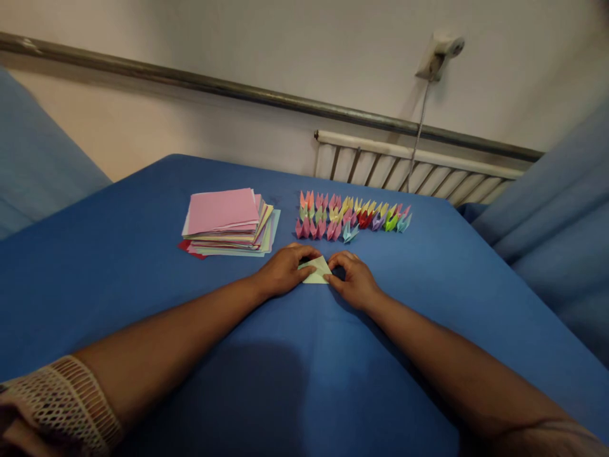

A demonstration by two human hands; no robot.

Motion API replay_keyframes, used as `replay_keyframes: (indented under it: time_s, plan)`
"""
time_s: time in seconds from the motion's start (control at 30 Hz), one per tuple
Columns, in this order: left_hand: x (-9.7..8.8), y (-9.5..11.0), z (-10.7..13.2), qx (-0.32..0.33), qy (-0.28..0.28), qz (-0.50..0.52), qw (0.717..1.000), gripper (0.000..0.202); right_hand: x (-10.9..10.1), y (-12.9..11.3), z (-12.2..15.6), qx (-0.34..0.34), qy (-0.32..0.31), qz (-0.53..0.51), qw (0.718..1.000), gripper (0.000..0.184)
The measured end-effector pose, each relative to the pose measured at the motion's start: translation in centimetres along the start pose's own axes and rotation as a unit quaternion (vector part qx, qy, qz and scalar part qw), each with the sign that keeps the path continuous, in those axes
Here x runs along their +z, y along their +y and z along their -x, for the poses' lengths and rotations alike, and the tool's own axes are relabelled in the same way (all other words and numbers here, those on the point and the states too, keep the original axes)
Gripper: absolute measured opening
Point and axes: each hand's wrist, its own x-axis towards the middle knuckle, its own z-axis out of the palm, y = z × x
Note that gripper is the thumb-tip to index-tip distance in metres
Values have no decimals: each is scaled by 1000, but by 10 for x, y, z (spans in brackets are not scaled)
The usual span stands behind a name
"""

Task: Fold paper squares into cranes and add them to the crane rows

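Note:
A pale yellow-green sheet of origami paper point(318, 271), folded into a small triangle-like shape, lies on the blue cloth between my hands. My left hand point(287, 269) pinches its left side, thumb on top and fingers curled behind. On the opposite side my right hand point(353, 279) grips the right corner between thumb and fingers. Just beyond the hands stand several folded paper cranes point(333, 219) in rows, in pink, yellow, red, purple, green and light blue. The paper's underside is hidden.
To the left rests a thick stack of coloured paper point(223, 212), pink on top. The blue-covered table point(143, 266) ends near a wall with a metal pipe point(266, 95) and a white radiator point(380, 155). A cord point(419, 133) hangs from a socket point(438, 57). Blue curtains point(561, 222) flank both sides.

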Motion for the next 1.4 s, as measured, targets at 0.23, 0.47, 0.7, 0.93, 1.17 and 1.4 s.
replay_keyframes:
  time_s: [0.23,0.47,0.7,0.93,1.17,1.4]
  plan:
    - [3,-3,-3,7,32,-11,999,9,-3,-11,3,24,-2,33,999,10]
    - [1,-4,-1,4,38,-19,999,18,-6,-16,11,-44,-37,61,996,8]
    - [-4,-1,1,93,-22,-20,995,16,-7,-13,12,-51,-46,58,996,9]
    - [-10,-3,1,111,-67,-68,989,12,-15,-7,14,-19,-51,68,996,4]
    - [-21,8,7,112,-109,-116,981,16,-22,-15,12,-40,-46,172,983,14]
    - [-20,5,5,118,-106,-116,980,19,-20,-13,16,-71,-83,108,988,15]
